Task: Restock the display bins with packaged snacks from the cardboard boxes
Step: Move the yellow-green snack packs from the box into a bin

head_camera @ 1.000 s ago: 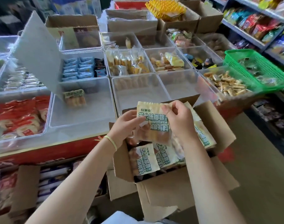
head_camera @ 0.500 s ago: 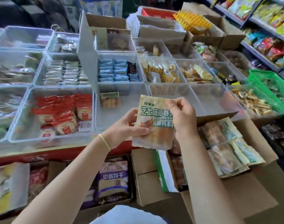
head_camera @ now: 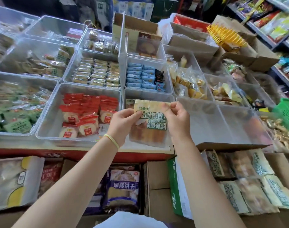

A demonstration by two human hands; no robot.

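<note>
Both hands hold one cream and green snack packet (head_camera: 149,127) upright over the front edge of a clear display bin (head_camera: 148,96). My left hand (head_camera: 124,125) grips its left side. My right hand (head_camera: 176,120) pinches its top right corner. One packet of the same kind (head_camera: 129,102) lies at the back left of that bin, partly hidden by the held packet. The open cardboard box (head_camera: 286,165) at lower right holds several more of these packets (head_camera: 249,181).
Clear bins surround the hands: red packets (head_camera: 84,116) to the left, blue packets (head_camera: 142,76) behind, two see-through bins (head_camera: 206,122) to the right. A green basket (head_camera: 286,112) sits at far right. Boxes of other snacks (head_camera: 122,188) stand on the floor below.
Both hands have lifted the packet out of the cardboard box and carried it up and left over the display bin. The view has swung left with them.
</note>
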